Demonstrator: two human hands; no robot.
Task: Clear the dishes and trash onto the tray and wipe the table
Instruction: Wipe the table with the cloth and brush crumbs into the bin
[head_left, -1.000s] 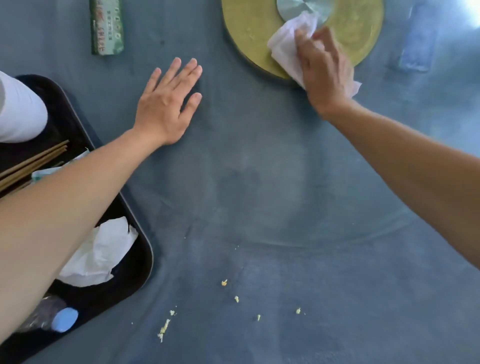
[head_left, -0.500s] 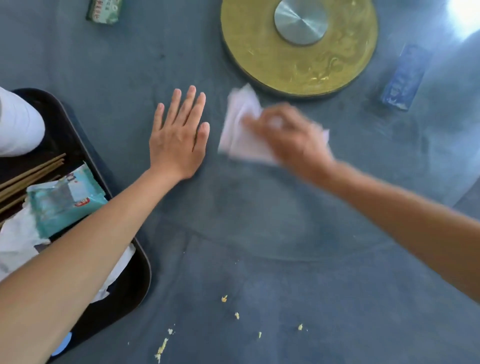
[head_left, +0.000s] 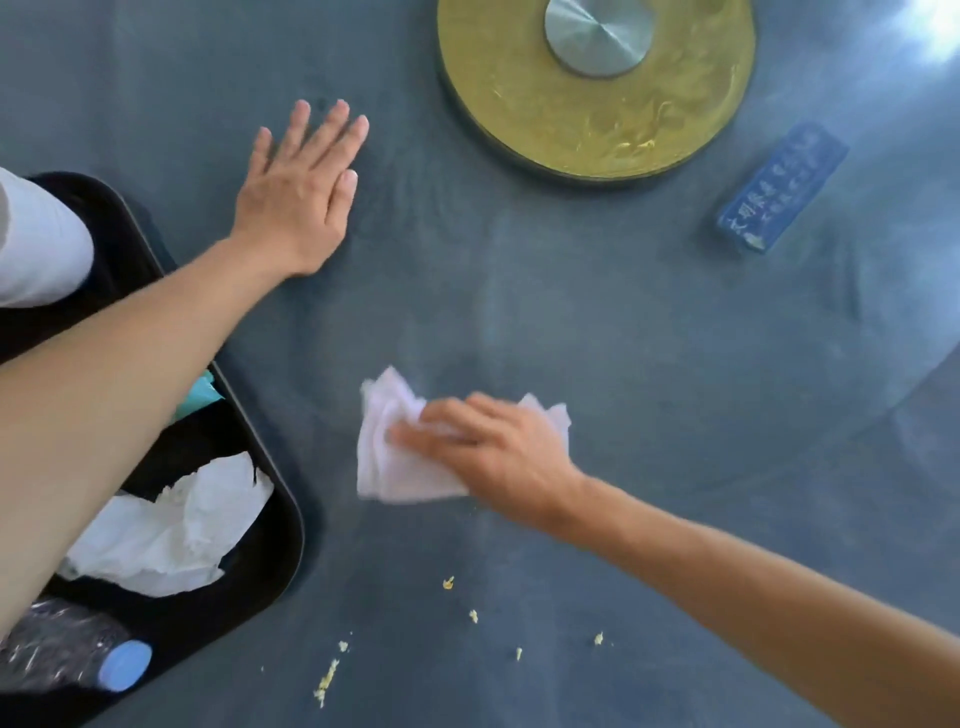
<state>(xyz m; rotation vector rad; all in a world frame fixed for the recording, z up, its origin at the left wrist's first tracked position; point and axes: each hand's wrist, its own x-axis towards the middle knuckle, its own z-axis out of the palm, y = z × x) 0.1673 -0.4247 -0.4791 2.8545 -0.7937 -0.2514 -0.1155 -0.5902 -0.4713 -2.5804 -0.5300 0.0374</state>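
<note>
the left hand (head_left: 296, 208) lay flat, fingers straight, on the blue table (head_left: 649, 338); the right hand (head_left: 488, 447) pressed a white cloth (head_left: 395, 467) down above the crumbs (head_left: 448, 583), beside the black tray (head_left: 280, 525).

Hands: two are showing, left hand (head_left: 298, 205) and right hand (head_left: 498, 452)
Wiping cloth (head_left: 395, 457): one
Tray (head_left: 280, 525): one
Plastic bottle (head_left: 67, 657): one
Blue box (head_left: 779, 192): one
Gold turntable (head_left: 597, 104): one
Crumbs (head_left: 448, 583): roughly six are lying scattered
</note>
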